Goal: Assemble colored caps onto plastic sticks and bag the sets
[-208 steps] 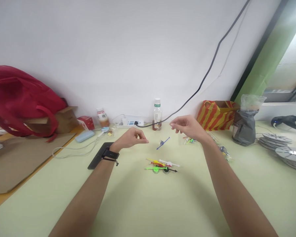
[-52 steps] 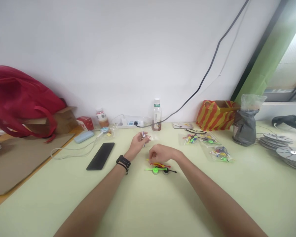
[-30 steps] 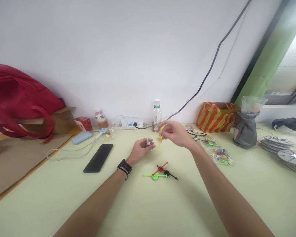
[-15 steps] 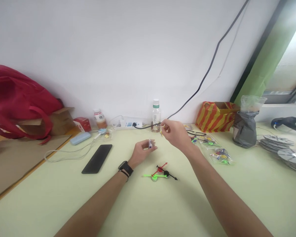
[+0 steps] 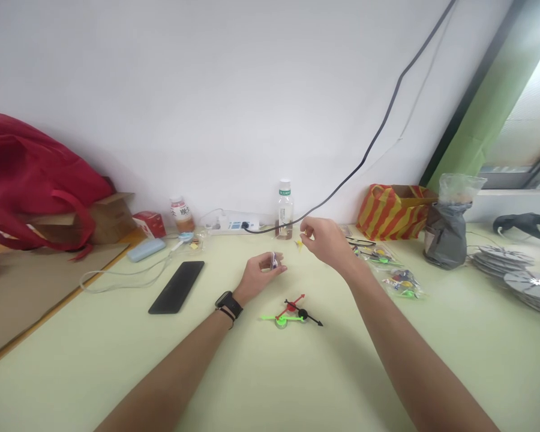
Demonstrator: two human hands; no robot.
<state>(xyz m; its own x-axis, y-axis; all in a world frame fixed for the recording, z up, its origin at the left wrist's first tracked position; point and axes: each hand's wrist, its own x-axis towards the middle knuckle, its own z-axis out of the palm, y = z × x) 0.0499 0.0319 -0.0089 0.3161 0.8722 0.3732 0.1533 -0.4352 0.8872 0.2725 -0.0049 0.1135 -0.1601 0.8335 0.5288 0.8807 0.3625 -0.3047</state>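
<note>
My left hand point(image 5: 258, 277), with a black watch on its wrist, is closed around a small white-and-dark piece point(image 5: 274, 262) whose kind I cannot make out. Further back and to the right, my right hand point(image 5: 321, 239) is raised with thumb and forefinger pinched. A small yellow piece point(image 5: 299, 244) shows just below those fingertips; whether it touches them is unclear. On the table between my forearms lie a red arrow-shaped spinner point(image 5: 291, 306), a black one point(image 5: 303, 314) and a green one point(image 5: 282, 323), crossing one another.
Clear packets of small coloured parts point(image 5: 404, 283) lie at the right, beside stacked grey discs point(image 5: 528, 285). A bottle point(image 5: 285, 210) and a power strip point(image 5: 234, 224) with a black cable stand by the wall. At the left are a phone point(image 5: 177, 287) and a red bag point(image 5: 36, 180).
My right hand has shifted slightly to the right, and the yellow piece by its fingertips shows a little further right too. My left hand stays nearly still with its piece.
</note>
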